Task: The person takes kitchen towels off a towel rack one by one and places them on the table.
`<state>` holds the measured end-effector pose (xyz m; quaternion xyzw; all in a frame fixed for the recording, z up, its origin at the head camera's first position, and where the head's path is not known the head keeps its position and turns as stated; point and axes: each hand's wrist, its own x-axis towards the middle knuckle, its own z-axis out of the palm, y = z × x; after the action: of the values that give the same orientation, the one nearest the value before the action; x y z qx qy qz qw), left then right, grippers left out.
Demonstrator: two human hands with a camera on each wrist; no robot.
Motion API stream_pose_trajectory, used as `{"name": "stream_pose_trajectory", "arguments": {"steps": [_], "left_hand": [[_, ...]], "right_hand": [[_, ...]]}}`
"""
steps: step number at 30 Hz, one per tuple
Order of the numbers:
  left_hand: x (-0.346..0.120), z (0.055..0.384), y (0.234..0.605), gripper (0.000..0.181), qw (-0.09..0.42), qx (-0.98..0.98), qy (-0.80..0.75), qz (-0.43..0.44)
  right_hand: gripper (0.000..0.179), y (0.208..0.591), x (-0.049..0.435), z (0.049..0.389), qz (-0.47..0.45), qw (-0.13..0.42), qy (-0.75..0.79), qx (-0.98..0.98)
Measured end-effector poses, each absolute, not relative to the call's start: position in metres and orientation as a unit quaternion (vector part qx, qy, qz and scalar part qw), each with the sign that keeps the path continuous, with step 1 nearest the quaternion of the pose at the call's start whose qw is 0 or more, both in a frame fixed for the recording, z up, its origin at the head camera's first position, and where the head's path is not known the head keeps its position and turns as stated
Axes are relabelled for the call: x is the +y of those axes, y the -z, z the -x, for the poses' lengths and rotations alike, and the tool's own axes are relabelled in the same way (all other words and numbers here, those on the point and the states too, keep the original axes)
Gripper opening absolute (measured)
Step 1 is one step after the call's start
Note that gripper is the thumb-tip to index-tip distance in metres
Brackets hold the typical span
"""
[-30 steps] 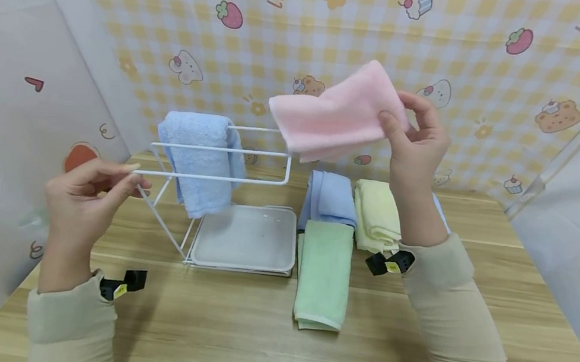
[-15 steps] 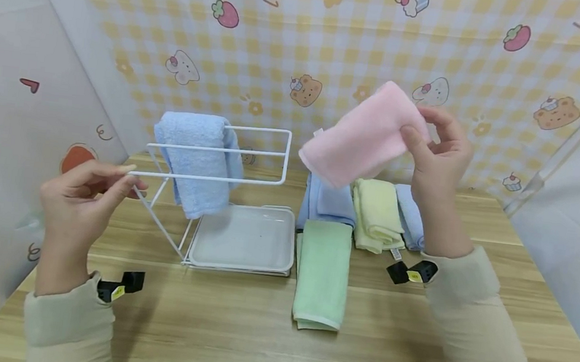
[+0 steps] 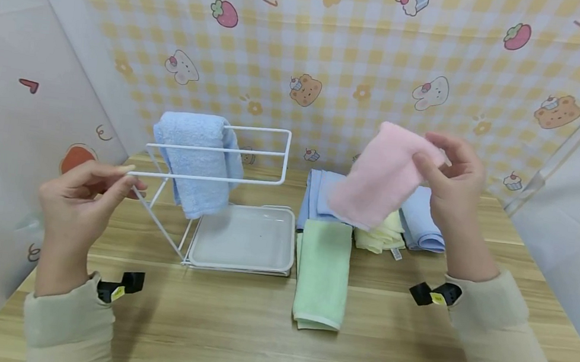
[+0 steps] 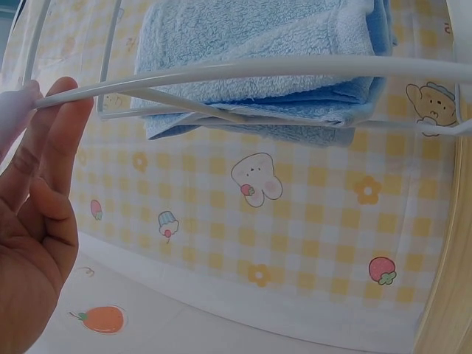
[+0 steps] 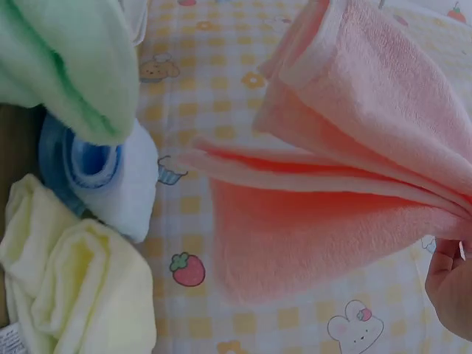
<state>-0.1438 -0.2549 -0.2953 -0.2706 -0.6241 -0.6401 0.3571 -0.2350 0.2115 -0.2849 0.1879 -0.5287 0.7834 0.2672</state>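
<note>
A folded pink towel (image 3: 379, 176) hangs in the air from my right hand (image 3: 456, 182), pinched at one end between thumb and fingers. In the right wrist view the pink towel (image 5: 354, 221) fans out in loose layers. My left hand (image 3: 81, 199) pinches the front left corner of a white wire rack (image 3: 215, 179) between thumb and fingers. Draped over the rack's bars on the left is a light blue towel (image 3: 196, 158); the left wrist view shows this blue towel (image 4: 258, 66) behind the bar. Below the bars, at the rack's base, sits a pale tray (image 3: 243, 238).
Right of the rack, a folded green towel (image 3: 323, 274) lies on the wooden table (image 3: 229, 335). Behind it are a blue towel (image 3: 318, 193), a yellow towel (image 3: 383, 236) and another blue towel (image 3: 422, 220). A patterned cloth (image 3: 262, 46) backs the table.
My right hand has moved right and down with the pink towel, away from the rack and over the folded towels. The left hand keeps its hold on the rack.
</note>
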Motion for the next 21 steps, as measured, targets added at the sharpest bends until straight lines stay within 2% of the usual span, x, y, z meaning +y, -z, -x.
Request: {"name": "stream_pose_trajectory", "arguments": {"steps": [4,13,21], "left_hand": [[-0.256,0.144,0.296,0.011,0.355,-0.623,0.643,0.270],[-0.257,0.144,0.297,0.012,0.356,-0.620,0.645,0.268],[-0.256,0.145,0.296,0.011,0.363,-0.623,0.640,0.267]], "right_hand": [[0.033,0.292,0.220,0.228,-0.199,0.258,-0.769,-0.551],[0.033,0.306,0.241,0.204,-0.234,0.185,-0.770,-0.565],[0.030,0.316,0.261,0.185,-0.257,0.152,-0.731,-0.614]]}}
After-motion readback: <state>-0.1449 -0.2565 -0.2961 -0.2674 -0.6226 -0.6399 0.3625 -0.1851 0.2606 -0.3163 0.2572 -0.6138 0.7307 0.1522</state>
